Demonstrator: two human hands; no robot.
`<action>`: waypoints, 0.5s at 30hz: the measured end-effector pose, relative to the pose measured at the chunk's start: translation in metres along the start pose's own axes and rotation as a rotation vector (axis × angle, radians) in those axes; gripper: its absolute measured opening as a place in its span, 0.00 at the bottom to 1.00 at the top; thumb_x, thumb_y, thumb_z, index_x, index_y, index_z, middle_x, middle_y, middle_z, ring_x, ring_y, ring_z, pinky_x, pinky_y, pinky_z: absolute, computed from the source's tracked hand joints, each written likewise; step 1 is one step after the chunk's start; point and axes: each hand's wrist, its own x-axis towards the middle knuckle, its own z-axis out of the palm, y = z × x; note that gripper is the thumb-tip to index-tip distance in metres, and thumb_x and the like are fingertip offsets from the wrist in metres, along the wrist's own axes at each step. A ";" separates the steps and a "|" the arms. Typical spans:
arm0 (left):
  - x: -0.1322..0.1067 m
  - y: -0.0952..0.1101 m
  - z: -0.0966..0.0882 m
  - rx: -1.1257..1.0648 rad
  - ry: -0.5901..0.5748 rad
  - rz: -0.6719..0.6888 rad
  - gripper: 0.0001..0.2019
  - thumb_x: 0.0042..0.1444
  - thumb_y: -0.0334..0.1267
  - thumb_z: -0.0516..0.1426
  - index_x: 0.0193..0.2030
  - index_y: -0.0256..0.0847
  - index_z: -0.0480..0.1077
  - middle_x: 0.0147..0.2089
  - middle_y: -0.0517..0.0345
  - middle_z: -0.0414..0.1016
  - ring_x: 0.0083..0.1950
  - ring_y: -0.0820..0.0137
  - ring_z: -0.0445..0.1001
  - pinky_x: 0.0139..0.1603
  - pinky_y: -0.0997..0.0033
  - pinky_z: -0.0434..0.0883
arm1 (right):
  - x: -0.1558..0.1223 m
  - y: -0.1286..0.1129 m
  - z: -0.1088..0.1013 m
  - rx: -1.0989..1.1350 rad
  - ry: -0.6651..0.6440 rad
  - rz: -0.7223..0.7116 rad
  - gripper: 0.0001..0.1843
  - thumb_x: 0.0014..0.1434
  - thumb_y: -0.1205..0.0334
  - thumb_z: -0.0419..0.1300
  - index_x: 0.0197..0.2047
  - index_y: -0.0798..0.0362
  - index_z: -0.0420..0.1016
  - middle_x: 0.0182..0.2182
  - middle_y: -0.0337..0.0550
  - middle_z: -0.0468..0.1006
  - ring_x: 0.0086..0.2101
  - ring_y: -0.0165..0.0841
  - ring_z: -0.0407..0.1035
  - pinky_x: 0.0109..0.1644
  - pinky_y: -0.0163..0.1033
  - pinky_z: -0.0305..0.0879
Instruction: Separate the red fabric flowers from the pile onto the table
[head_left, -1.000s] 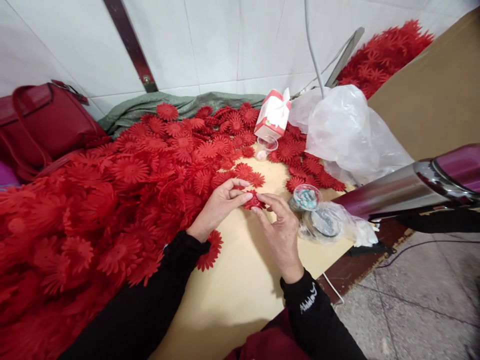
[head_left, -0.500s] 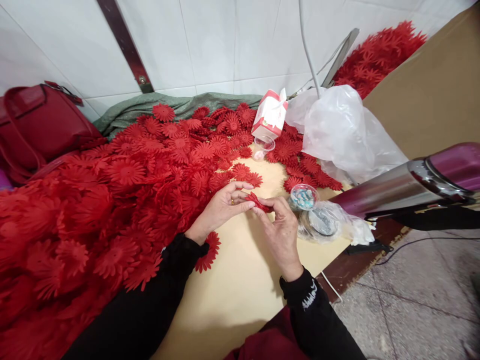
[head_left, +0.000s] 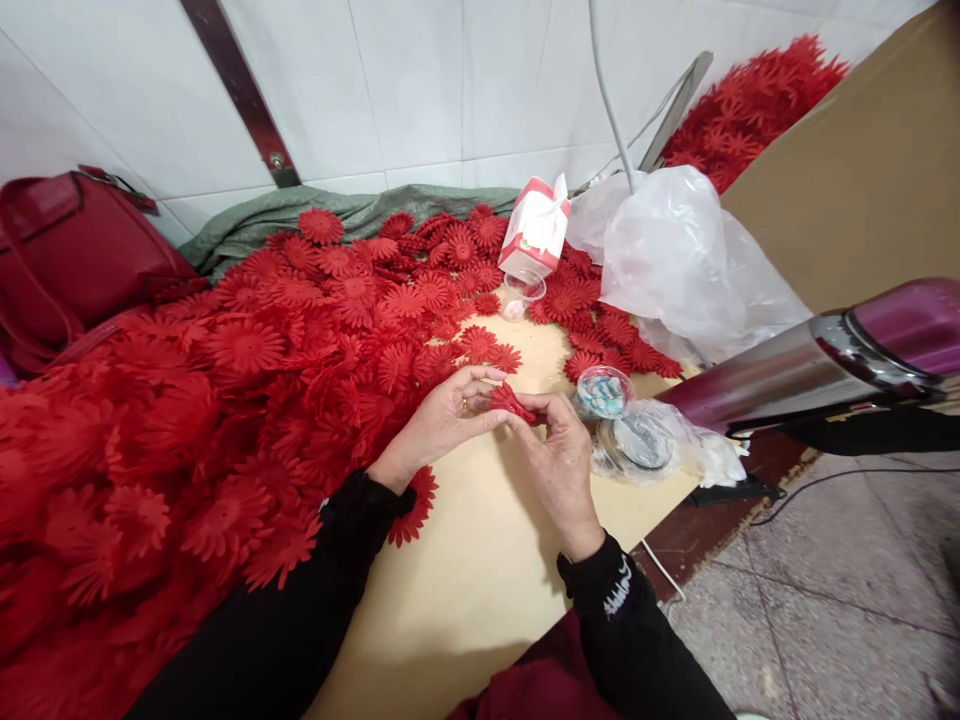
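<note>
Between my two hands, above the pale tabletop, is a small red artificial flower with its petals bunched. My left hand grips its left side between thumb and fingers; a ring shows on one finger. From the right, my right hand pinches the flower's lower edge, its fingertips partly hidden behind the petals. A big heap of flat red petal pieces spreads to the left of my left hand. One loose red petal piece lies beside my left wrist, partly under the sleeve.
Right of my hands stand a clear cup with blue-and-white bits and a plastic-wrapped round container. A tissue box, a plastic bag and a steel-and-purple thermos are farther off. A red handbag sits at left.
The red flower has turned slightly between my fingers, and its petals look more upright and bunched. Both hands stay in nearly the same place; the view has shifted a little.
</note>
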 end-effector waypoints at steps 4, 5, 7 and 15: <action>0.000 -0.001 -0.002 -0.023 0.017 -0.027 0.24 0.57 0.40 0.67 0.58 0.40 0.68 0.42 0.57 0.80 0.44 0.70 0.79 0.50 0.70 0.73 | 0.000 0.000 0.002 -0.056 -0.014 -0.048 0.19 0.61 0.60 0.69 0.56 0.47 0.79 0.41 0.42 0.76 0.41 0.34 0.72 0.48 0.44 0.73; 0.000 -0.001 -0.002 -0.032 0.010 -0.038 0.25 0.57 0.40 0.67 0.59 0.41 0.67 0.41 0.58 0.80 0.43 0.71 0.80 0.50 0.70 0.73 | 0.000 0.000 0.002 -0.080 -0.022 -0.072 0.20 0.62 0.60 0.68 0.58 0.45 0.79 0.41 0.41 0.74 0.40 0.34 0.72 0.48 0.44 0.73; -0.001 -0.001 -0.001 -0.029 0.012 -0.043 0.25 0.57 0.40 0.68 0.58 0.41 0.67 0.40 0.59 0.81 0.42 0.71 0.80 0.50 0.70 0.72 | 0.000 -0.001 0.000 -0.127 -0.025 -0.112 0.20 0.64 0.59 0.66 0.59 0.44 0.79 0.41 0.42 0.73 0.39 0.34 0.71 0.49 0.45 0.74; -0.005 0.006 -0.005 -0.136 -0.021 -0.050 0.20 0.58 0.39 0.68 0.54 0.41 0.68 0.33 0.65 0.79 0.36 0.75 0.78 0.47 0.75 0.70 | 0.002 -0.011 -0.002 -0.172 -0.101 -0.170 0.16 0.66 0.60 0.65 0.57 0.46 0.80 0.41 0.43 0.79 0.39 0.34 0.74 0.45 0.41 0.75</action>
